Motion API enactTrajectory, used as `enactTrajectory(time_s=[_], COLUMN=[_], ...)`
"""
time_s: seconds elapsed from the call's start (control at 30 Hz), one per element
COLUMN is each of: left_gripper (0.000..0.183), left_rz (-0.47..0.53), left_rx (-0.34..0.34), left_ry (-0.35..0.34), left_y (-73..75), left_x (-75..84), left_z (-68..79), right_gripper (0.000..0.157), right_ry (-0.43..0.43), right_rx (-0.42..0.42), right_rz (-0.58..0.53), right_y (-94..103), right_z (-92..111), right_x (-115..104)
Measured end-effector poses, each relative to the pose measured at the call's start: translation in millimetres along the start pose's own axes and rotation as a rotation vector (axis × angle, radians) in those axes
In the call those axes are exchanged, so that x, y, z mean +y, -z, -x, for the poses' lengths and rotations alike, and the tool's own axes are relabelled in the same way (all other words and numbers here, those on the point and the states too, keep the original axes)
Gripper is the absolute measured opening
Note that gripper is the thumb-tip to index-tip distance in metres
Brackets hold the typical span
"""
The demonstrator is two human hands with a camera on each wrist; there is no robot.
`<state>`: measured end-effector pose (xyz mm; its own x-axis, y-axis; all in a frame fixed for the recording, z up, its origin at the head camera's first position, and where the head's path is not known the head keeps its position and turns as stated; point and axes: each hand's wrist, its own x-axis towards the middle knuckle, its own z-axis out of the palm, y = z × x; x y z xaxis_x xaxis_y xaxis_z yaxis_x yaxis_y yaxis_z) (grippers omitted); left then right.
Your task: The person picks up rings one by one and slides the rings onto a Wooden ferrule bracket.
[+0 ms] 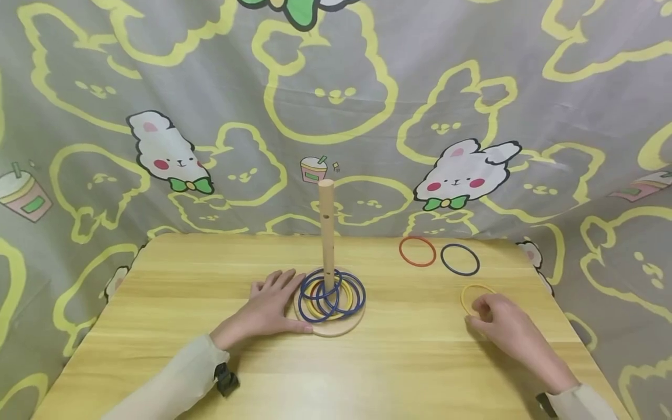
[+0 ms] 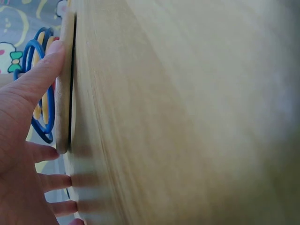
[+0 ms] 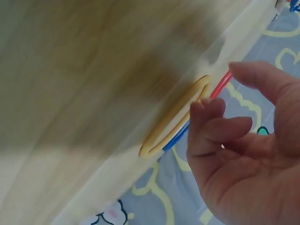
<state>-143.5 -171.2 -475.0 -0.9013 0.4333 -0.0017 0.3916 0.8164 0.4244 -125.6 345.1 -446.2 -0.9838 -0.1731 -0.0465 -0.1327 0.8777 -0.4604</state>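
Observation:
A ring toss stand has a round wooden base (image 1: 336, 331) and an upright wooden peg (image 1: 327, 233). Several blue rings (image 1: 362, 294), yellow rings and a red one lie around the peg's foot. My left hand (image 1: 270, 306) rests at the base's left side, fingers spread; in the left wrist view its thumb (image 2: 44, 70) lies along the base's edge. On the right, my right hand (image 1: 504, 326) is over a yellow ring (image 1: 463, 297) on the table. The right wrist view shows bent fingertips at this yellow ring (image 3: 157, 126), with the thumb (image 3: 253, 77) apart from them.
Behind the yellow ring, a red ring (image 1: 417, 266) and a blue ring (image 1: 459, 273) lie flat on the wooden table (image 1: 399, 367). A grey patterned cloth (image 1: 226, 87) hangs behind the table and along its sides.

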Motion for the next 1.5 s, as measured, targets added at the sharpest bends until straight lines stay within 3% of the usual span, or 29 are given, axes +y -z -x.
enactTrajectory(time_s=[0.13,0.27,0.47,0.6,0.7,0.9,1.1,1.5], left_gripper=[0.125,0.126,0.127,0.131,0.130,0.126,0.125,0.126], left_rz=[0.015,0.028,0.019,0.019,0.020,0.013,-0.011,-0.011], left_rx=[0.005,0.004,0.019,0.021,0.045,0.004,-0.045,-0.042], left_ry=[-0.012,-0.038,-0.030,-0.019,-0.019,0.001,0.027,0.026], left_y=[-0.9,-3.6,-4.7,-9.4,-10.4,0.2,6.5,6.7], left_x=[0.3,1.1,-3.3,-10.6,-12.9,-1.5,6.7,3.0], left_z=[0.9,0.1,-1.5,-0.1,1.2,4.8,3.9,4.6], right_gripper=[0.010,0.015,0.019,0.028,0.030,0.029,0.029,0.028], right_ry=[0.015,0.031,0.183,0.258,0.342,0.544,0.567,0.719], right_rx=[-0.010,-0.027,0.023,0.077,0.165,0.321,0.336,0.418], right_rz=[0.059,0.098,0.041,-0.010,-0.025,-0.112,-0.220,-0.473], right_y=[-9.0,-16.6,-22.3,-22.5,-20.1,-7.0,13.9,42.8], right_z=[2.5,9.1,12.2,16.7,18.1,16.9,10.5,-14.5], right_x=[-2.3,-11.9,-49.0,-80.8,-105.4,-149.8,-180.6,-235.6])
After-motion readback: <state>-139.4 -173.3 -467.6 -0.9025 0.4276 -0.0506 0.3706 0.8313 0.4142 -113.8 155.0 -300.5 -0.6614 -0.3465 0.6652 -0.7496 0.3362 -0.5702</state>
